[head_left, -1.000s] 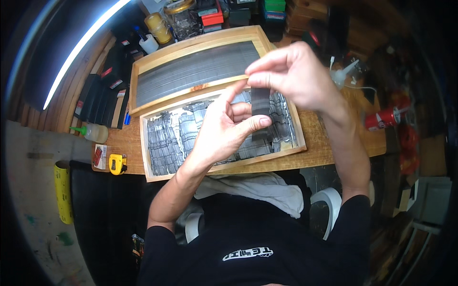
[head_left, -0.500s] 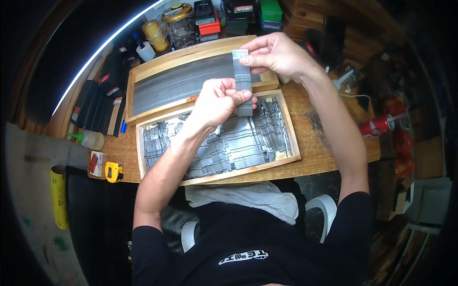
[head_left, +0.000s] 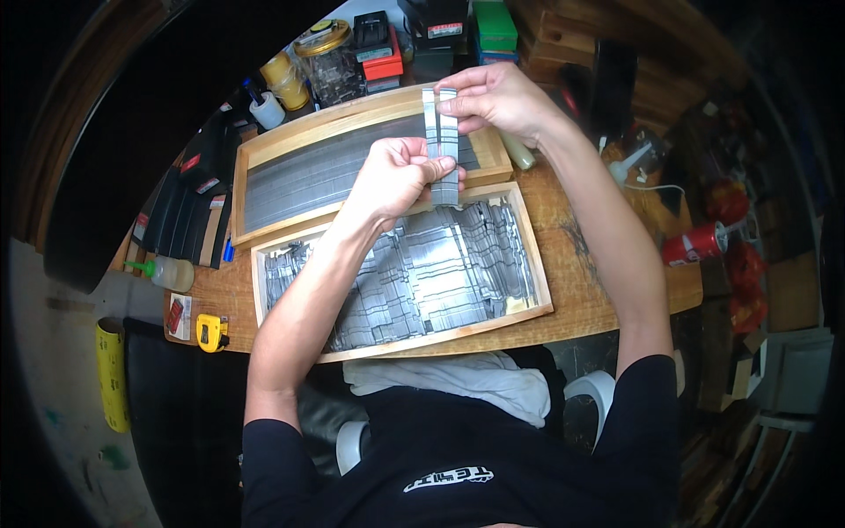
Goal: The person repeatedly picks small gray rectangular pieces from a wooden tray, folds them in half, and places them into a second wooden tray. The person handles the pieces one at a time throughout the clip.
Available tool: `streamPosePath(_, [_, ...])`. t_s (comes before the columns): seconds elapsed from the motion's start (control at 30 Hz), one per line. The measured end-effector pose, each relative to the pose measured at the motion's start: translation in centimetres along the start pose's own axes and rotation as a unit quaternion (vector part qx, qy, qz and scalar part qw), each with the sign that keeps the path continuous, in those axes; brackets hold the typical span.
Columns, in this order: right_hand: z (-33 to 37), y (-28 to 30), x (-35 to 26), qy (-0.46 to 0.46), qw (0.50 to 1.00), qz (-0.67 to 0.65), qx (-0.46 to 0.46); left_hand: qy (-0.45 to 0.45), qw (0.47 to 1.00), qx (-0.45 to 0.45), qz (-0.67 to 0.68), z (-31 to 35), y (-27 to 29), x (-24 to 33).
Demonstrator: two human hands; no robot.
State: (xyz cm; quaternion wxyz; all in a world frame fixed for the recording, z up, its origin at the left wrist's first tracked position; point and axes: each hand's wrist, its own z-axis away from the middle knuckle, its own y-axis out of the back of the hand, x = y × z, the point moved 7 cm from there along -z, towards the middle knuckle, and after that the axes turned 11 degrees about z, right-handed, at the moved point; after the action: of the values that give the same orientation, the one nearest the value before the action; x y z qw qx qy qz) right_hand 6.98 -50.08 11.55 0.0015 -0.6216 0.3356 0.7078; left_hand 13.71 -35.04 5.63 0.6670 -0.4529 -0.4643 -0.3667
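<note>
My left hand [head_left: 393, 180] pinches the lower part of thin, grey strips with dark cross lines, thumb in front. Two upper ends show: a narrow left strip [head_left: 429, 119] and a right strip [head_left: 449, 141], parted by a slim gap. At the top, my right hand [head_left: 493, 101] has the right strip's end between thumb and fingers. Both hands are above a shallow wooden box [head_left: 256, 277] full of similar shiny strips [head_left: 440, 264] in uneven rows. Behind it, a second wooden box [head_left: 304, 130] contains long dark grey strips [head_left: 308, 180] lying lengthwise.
On the wooden table [head_left: 576, 264], a yellow tape measure [head_left: 211, 333] and a squeeze bottle [head_left: 172, 273] are at left. A red can [head_left: 695, 245] lies at right near a white-nozzled bottle [head_left: 629, 163]. Jars [head_left: 330, 66] and small boxes [head_left: 378, 57] line the back.
The strips, which looked like one wide piece, now show a gap at the top. Both hands stay close to where they were, and the view has shifted slightly.
</note>
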Motion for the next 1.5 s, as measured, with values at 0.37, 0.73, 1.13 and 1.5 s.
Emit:
streamPosePath(0.37, [-5.9,4.9,2.0,-0.024,0.987,0.148,0.061,-0.132,0.981,0.142,0.02,-0.9,3.8,0.3])
streamPosePath(0.73, [-6.2,2.7,7.3,-0.107,0.988,0.107,-0.019,-0.137,0.983,0.108,0.048,-1.1,4.2,-0.2])
streamPosePath(1.13, [-7.7,1.8,7.8,-0.036,0.943,0.331,0.003,-0.133,0.985,0.095,0.051,-1.3,4.3,-0.4])
streamPosePath(1.5, [-5.5,1.9,3.6,0.019,0.984,0.176,0.031,-0.099,0.993,0.065,0.026,-1.6,4.1,-0.7])
